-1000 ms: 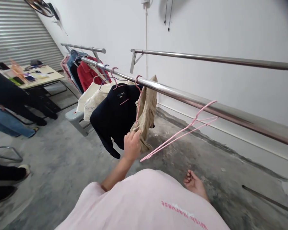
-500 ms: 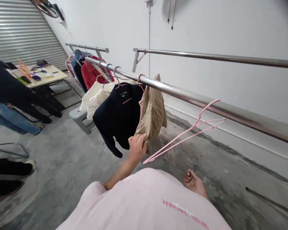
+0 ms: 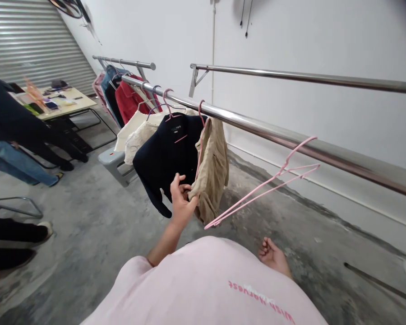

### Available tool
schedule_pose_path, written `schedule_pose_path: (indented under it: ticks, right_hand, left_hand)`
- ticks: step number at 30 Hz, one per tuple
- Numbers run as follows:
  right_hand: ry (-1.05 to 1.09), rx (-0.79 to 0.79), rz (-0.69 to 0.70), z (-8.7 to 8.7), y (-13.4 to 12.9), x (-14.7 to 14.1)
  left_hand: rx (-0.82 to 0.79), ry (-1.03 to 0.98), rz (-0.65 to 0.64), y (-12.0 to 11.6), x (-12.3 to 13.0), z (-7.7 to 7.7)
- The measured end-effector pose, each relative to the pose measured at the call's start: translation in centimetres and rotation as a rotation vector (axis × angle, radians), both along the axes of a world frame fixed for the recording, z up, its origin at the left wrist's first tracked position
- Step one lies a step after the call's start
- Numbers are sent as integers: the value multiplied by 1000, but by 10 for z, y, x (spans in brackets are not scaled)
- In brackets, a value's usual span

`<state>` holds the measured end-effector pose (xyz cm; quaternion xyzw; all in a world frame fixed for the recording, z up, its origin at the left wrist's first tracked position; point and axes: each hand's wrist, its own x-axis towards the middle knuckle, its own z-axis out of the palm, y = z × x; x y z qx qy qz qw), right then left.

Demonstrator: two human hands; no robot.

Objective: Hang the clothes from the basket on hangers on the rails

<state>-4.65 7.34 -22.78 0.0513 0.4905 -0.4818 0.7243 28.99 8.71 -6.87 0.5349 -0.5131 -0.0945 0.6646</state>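
Observation:
A khaki garment [image 3: 214,167] hangs on a pink hanger from the metal rail. At its near edge is my left hand [image 3: 182,201], thumb against the outer cloth and the other fingers curled around the edge, the index finger raised. Just behind hangs a dark navy jacket [image 3: 165,153], also on a pink hanger. To the right, a bare pink hanger [image 3: 257,194] hooks over the rail, its near end close to the khaki cloth. Low beside my pink shirt, my right hand [image 3: 273,256] has its fingers curled in, with nothing visible in it.
The rail [image 3: 257,128] runs from far left to right; a second rail [image 3: 291,79] stands by the wall. Cream tops [image 3: 140,140] and a red garment [image 3: 130,101] hang farther along. A grey stool [image 3: 113,162], a cluttered table [image 3: 77,104] and people's legs [image 3: 20,164] are left.
My left hand has shifted slightly left and its index finger has lifted. The khaki garment's raised upper part has dropped down, and its cloth hangs lower. My right hand stays put.

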Motion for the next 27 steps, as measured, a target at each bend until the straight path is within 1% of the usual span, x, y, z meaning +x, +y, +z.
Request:
schedule_pose_path:
  ticks: [2, 3, 5, 6, 9, 13, 15, 18, 23, 25, 27]
  right_hand:
    - [-18, 24, -10, 2, -1, 2]
    - [-18, 30, -15, 3, -1, 3]
    - [-15, 37, -22, 4, -2, 4]
    - [-14, 38, -26, 5, -2, 5]
    - [-19, 41, -33, 5, -1, 4]
    - [-29, 43, -45, 5, 1, 3]
    - [-29, 46, -56, 5, 1, 3]
    - [-28, 48, -69, 4, 2, 4]
    - [-35, 51, -68, 4, 2, 4]
    - [-40, 55, -62, 3, 2, 4]
    - [-41, 59, -60, 2, 1, 4]
  left_hand:
    - [57, -138, -94, -1, 4, 7]
    - [57, -233, -109, -1, 6, 9]
    - [18, -376, -82, 0, 7, 13]
    - [0, -410, -55, 1, 7, 13]
    - [-34, -454, 27, 4, 4, 11]
    - [-171, -499, 243, 9, 1, 4]
    - [-227, -502, 307, 10, 0, 2]
    - [-281, -525, 330, 11, -1, 4]
    - [-372, -636, 386, 9, 2, 9]
    - [-376, -664, 406, 8, 4, 7]
    - [-350, -694, 398, 7, 5, 4]
